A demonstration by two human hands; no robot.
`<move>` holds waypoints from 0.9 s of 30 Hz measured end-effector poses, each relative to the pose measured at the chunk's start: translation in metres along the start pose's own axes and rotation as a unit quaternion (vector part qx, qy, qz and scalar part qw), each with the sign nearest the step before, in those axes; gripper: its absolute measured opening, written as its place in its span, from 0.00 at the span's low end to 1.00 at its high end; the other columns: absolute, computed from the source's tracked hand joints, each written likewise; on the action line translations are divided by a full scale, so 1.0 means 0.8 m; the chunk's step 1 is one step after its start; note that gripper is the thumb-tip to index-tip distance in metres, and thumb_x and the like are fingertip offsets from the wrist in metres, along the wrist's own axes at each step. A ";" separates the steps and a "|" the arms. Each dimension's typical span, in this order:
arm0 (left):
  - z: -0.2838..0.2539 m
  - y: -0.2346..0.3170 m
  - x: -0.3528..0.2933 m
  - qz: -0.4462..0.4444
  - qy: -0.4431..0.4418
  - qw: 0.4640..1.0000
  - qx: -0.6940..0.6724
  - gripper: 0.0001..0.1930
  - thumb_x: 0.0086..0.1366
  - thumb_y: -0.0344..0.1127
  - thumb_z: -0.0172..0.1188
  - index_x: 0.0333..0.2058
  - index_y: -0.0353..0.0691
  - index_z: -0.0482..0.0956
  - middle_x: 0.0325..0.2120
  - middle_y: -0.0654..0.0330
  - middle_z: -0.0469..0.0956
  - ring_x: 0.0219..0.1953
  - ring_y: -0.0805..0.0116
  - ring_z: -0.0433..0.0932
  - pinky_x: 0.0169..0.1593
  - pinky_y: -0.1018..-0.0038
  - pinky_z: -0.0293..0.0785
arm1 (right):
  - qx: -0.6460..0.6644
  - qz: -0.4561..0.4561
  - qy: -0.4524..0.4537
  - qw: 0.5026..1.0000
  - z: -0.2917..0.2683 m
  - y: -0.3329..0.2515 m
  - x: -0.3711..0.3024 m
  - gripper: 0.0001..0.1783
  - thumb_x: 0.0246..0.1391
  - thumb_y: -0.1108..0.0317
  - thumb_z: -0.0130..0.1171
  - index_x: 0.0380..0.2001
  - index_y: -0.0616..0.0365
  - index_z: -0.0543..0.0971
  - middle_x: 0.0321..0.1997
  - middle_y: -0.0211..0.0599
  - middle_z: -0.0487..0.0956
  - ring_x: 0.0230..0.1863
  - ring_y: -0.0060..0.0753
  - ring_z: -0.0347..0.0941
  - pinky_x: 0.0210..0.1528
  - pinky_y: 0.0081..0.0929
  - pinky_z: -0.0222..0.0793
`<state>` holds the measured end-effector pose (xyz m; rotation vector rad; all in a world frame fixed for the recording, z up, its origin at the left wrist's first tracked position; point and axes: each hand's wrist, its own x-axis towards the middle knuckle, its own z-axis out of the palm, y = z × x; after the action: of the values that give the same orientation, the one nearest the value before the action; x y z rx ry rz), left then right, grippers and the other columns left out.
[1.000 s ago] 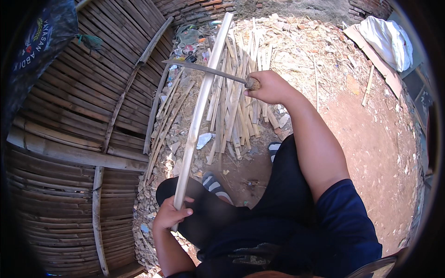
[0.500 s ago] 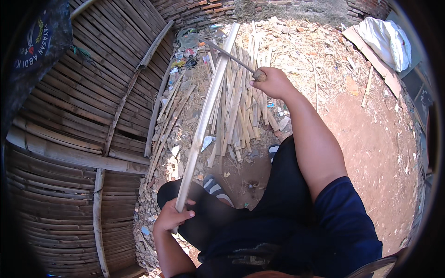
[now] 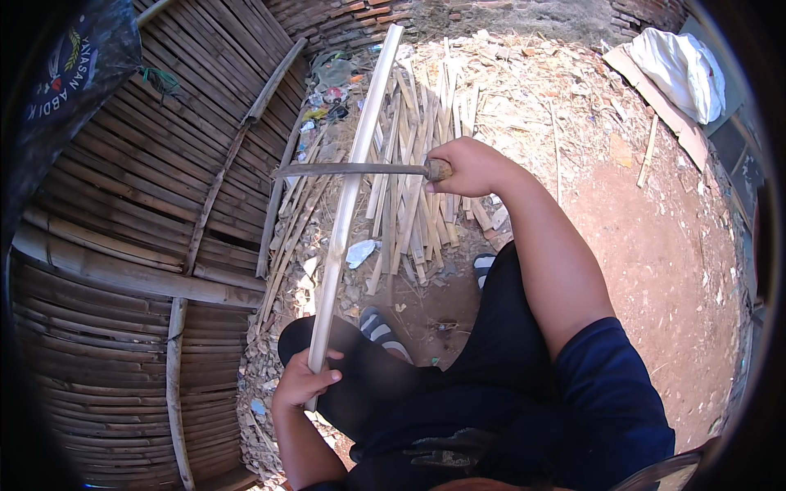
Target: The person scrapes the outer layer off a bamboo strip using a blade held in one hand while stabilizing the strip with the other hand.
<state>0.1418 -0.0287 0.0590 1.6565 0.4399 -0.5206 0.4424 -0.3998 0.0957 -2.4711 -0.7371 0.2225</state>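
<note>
My left hand (image 3: 304, 383) is closed round the near end of a long, pale bamboo strip (image 3: 337, 241), beside my left knee. The strip slants up and away, its far end standing out toward the brick wall. In my right hand (image 3: 475, 168) is the short wooden handle of a machete (image 3: 360, 168). Its long dark blade points left and crosses the strip at its upper middle; whether the edge presses on the strip I cannot tell. Beneath them many split bamboo strips (image 3: 409, 209) lie in a loose pile on the ground.
A woven bamboo wall (image 3: 147, 196) stands close on my left, with a dark printed banner (image 3: 78, 65) at its top. Ahead runs a brick wall (image 3: 491, 16). A white sack (image 3: 678, 72) lies on cardboard at the far right. Shavings and litter cover the ground.
The machete has come down along the strip toward me, its blade turning from slanted to nearly level. The strip's far end has shifted left. My left hand keeps its place.
</note>
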 end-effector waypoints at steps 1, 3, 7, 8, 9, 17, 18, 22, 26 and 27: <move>0.001 0.002 0.001 -0.001 -0.001 1.000 -0.001 0.22 0.54 0.32 0.76 0.47 0.35 0.81 0.16 0.72 0.69 0.17 0.83 0.66 0.21 0.82 0.60 | 0.023 0.043 0.044 0.998 -0.002 0.017 0.007 0.29 0.51 0.52 0.69 0.54 0.55 0.80 0.48 0.52 0.82 0.52 0.52 0.79 0.55 0.43 0.73; 0.002 0.003 0.001 -0.002 0.002 1.000 0.010 0.22 0.55 0.32 0.76 0.47 0.35 0.81 0.16 0.73 0.69 0.17 0.83 0.66 0.21 0.82 0.60 | 0.046 0.097 0.100 0.989 -0.004 0.035 0.009 0.31 0.51 0.52 0.69 0.55 0.57 0.80 0.49 0.53 0.82 0.53 0.52 0.78 0.56 0.43 0.73; 0.000 -0.003 -0.001 0.006 -0.008 1.000 0.006 0.22 0.55 0.32 0.76 0.48 0.36 0.81 0.16 0.73 0.68 0.17 0.83 0.65 0.21 0.82 0.59 | 0.022 0.071 0.078 0.994 -0.005 0.028 -0.001 0.32 0.52 0.51 0.68 0.56 0.57 0.79 0.50 0.52 0.82 0.54 0.52 0.78 0.56 0.43 0.73; 0.001 -0.002 -0.002 0.004 -0.002 1.000 0.004 0.22 0.55 0.32 0.76 0.48 0.36 0.81 0.16 0.73 0.68 0.17 0.83 0.65 0.21 0.82 0.59 | 0.006 0.041 0.047 0.998 -0.002 0.020 -0.004 0.31 0.52 0.51 0.69 0.56 0.56 0.79 0.50 0.51 0.82 0.54 0.52 0.78 0.56 0.43 0.73; 0.003 0.000 -0.003 0.001 0.002 1.000 0.002 0.22 0.55 0.33 0.76 0.48 0.36 0.80 0.16 0.73 0.68 0.17 0.83 0.65 0.21 0.82 0.59 | -0.011 0.013 0.015 1.000 -0.001 0.006 -0.011 0.31 0.51 0.51 0.69 0.55 0.54 0.80 0.50 0.50 0.82 0.53 0.52 0.78 0.56 0.44 0.73; 0.013 0.006 -0.005 -0.009 0.024 0.999 0.040 0.22 0.55 0.32 0.76 0.48 0.36 0.80 0.17 0.73 0.68 0.16 0.84 0.63 0.20 0.82 0.57 | -0.016 -0.039 0.029 0.999 0.015 0.010 -0.013 0.21 0.49 0.53 0.70 0.44 0.51 0.83 0.39 0.48 0.83 0.45 0.53 0.79 0.48 0.46 0.74; 0.015 0.008 -0.005 -0.012 0.028 0.999 0.037 0.22 0.55 0.32 0.76 0.47 0.35 0.79 0.17 0.73 0.67 0.16 0.84 0.62 0.20 0.81 0.56 | -0.015 0.019 0.061 0.998 0.008 0.018 -0.008 0.22 0.50 0.53 0.69 0.47 0.50 0.83 0.42 0.48 0.83 0.48 0.52 0.79 0.50 0.45 0.74; 0.020 0.017 -0.001 -0.026 0.035 0.997 0.057 0.22 0.56 0.32 0.76 0.48 0.35 0.79 0.17 0.73 0.66 0.16 0.84 0.60 0.20 0.82 0.53 | -0.029 0.181 0.135 0.974 -0.014 0.032 -0.006 0.24 0.52 0.54 0.67 0.51 0.50 0.82 0.47 0.47 0.83 0.51 0.51 0.79 0.53 0.43 0.75; 0.017 0.018 0.002 -0.041 0.033 0.997 0.057 0.21 0.55 0.33 0.76 0.47 0.39 0.81 0.17 0.74 0.69 0.17 0.84 0.66 0.21 0.82 0.59 | -0.048 0.058 0.053 0.996 -0.005 0.024 -0.008 0.24 0.51 0.54 0.68 0.50 0.51 0.82 0.46 0.47 0.83 0.51 0.51 0.78 0.53 0.44 0.75; 0.016 0.016 0.004 -0.040 0.029 0.997 0.054 0.21 0.55 0.33 0.76 0.47 0.39 0.82 0.17 0.74 0.69 0.17 0.84 0.66 0.21 0.82 0.59 | -0.057 0.028 0.021 0.998 -0.004 0.011 -0.011 0.24 0.51 0.54 0.68 0.50 0.51 0.82 0.46 0.47 0.83 0.51 0.51 0.78 0.53 0.45 0.74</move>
<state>0.1504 -0.0429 0.0664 1.7676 0.5299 -0.5652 0.4402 -0.4127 0.0935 -2.5977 -0.6800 0.1527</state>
